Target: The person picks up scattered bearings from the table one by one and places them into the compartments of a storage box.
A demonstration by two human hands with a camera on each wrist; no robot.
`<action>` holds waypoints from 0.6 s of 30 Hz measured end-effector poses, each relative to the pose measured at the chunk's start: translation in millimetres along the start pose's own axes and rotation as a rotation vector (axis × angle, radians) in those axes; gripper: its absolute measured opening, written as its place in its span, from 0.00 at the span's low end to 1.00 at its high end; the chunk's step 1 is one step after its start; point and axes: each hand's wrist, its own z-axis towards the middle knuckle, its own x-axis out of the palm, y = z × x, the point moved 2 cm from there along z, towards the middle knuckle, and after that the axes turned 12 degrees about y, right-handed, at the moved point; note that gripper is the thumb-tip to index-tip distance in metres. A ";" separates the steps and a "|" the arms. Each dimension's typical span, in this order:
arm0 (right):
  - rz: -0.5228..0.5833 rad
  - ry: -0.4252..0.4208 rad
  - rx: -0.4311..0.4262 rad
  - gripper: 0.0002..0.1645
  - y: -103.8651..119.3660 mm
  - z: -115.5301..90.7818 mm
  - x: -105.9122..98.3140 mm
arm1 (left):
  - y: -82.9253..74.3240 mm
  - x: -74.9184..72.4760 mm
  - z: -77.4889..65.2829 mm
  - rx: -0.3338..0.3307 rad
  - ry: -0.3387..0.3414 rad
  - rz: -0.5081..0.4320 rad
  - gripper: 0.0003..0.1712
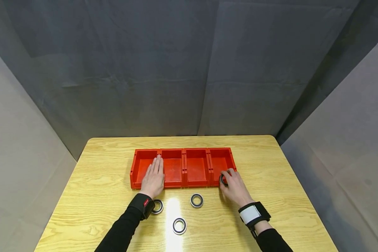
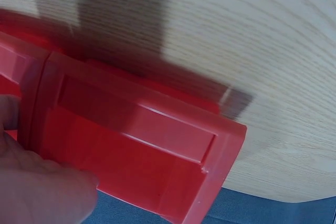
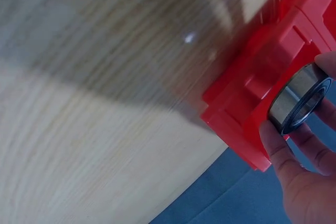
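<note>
A row of red bins [image 1: 196,183] stands on the table, divided into several compartments. Flat across the divider between the two leftmost compartments lies my left hand [image 1: 153,177], its fingers straight and pointing to the back; the thumb side shows against the red wall in the left wrist view. My right hand [image 1: 234,185] pinches a ball bearing [image 3: 296,98] between thumb and fingers. That metal ring with a dark seal is held tilted over the front edge of the rightmost compartment.
Three more bearings lie on the table in front of the bins: one beside the left wrist [image 1: 162,206], one near the middle [image 1: 202,200], and one closer to the front [image 1: 184,226]. The wooden table [image 1: 258,157] ends just behind the bins, at a grey cloth wall [image 1: 145,87].
</note>
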 end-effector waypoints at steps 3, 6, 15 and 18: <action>0.008 0.014 0.023 0.24 -0.6 6.7 -0.5 | 0.2 0.3 0.2 0.002 -0.005 0.001 0.39; 0.007 0.027 0.045 0.24 -1.2 12.8 -0.5 | 0.3 0.4 0.2 0.001 -0.008 0.001 0.39; -0.001 0.031 0.066 0.26 -1.2 31.8 1.0 | -1.7 -2.1 -1.4 0.002 -0.024 0.002 0.38; 0.003 0.055 0.097 0.26 -2.3 38.0 2.6 | -1.9 -2.9 -1.8 0.001 -0.025 0.004 0.38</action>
